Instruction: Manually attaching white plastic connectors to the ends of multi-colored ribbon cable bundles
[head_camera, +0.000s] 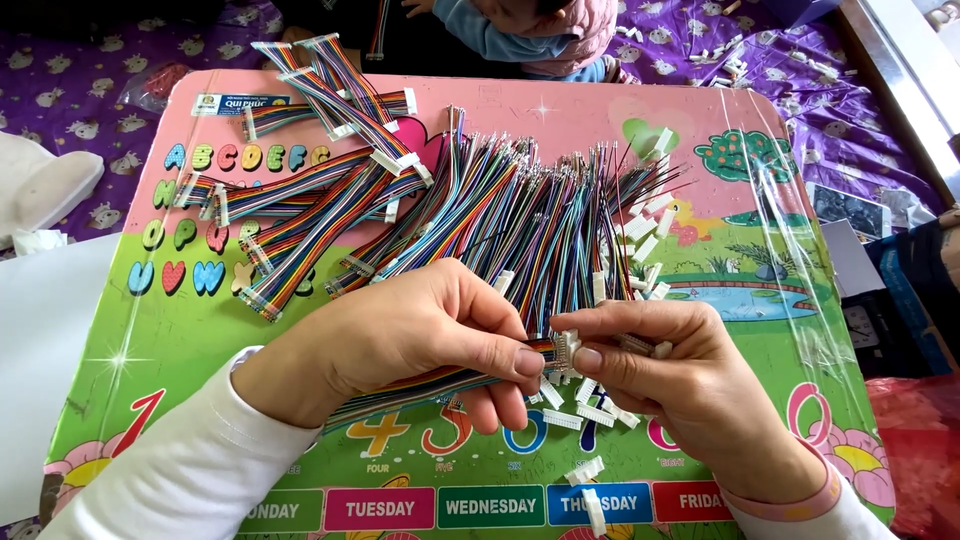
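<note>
My left hand (420, 335) grips a flat rainbow ribbon cable (420, 388) near its end, thumb and forefinger pinching it. My right hand (665, 365) pinches a small white plastic connector (568, 347) against that cable end. A big fan of loose coloured wires (520, 215) lies just beyond both hands. Several finished ribbon cables with white connectors (320, 190) are piled at the upper left. Loose white connectors (585, 410) are scattered under and beside my right hand.
All of it rests on a pink and green children's lap table (800, 330) printed with letters and numbers. More white connectors (645, 230) lie at the wires' right. Another person in a pink jacket (540, 35) sits at the far edge, on purple patterned bedding (70, 70).
</note>
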